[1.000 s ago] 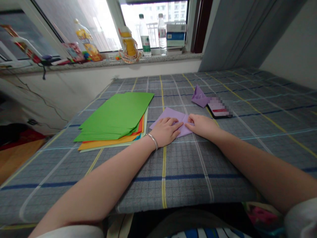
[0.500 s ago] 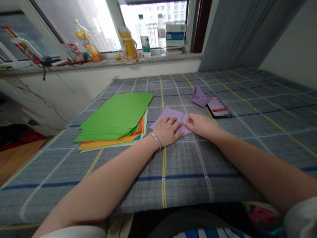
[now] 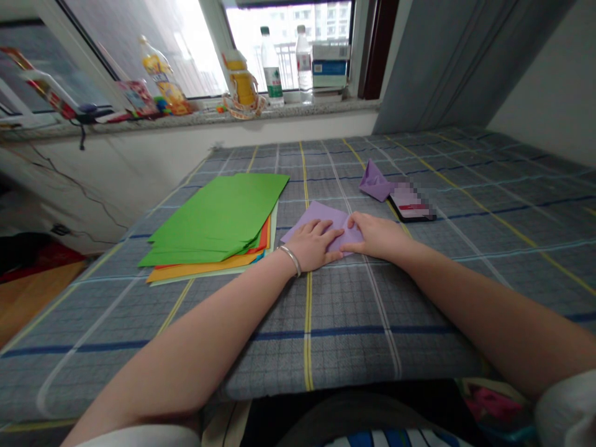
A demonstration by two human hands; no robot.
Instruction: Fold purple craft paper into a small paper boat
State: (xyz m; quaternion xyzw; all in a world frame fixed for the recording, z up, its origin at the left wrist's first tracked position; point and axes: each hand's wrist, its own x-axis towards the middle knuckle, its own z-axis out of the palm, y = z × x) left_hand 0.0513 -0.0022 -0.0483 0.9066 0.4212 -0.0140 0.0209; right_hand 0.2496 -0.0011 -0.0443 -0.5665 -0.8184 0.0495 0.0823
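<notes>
Purple sheet (image 3: 310, 214) beneath two-handed contact, centre of the frame.
Left to right: paper stack (image 3: 218, 217), left of centre; left hand (image 3: 311, 246), grip spread flat upon the sheet; right hand (image 3: 376, 236) at its right edge, whether pinching cannot be told; purple fold (image 3: 374, 181) just beside phone (image 3: 412, 203), right of centre.

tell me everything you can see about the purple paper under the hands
The purple paper is a pale, matte piece with straight edges, apparently folded, lying nearly flat on the plaid cloth, to the right of the stack of coloured sheets. The left hand rests spread over its middle, and the right hand touches its right end with thumb and fingers. The hands hide much of it, so its full outline and number of layers cannot be told.
</notes>
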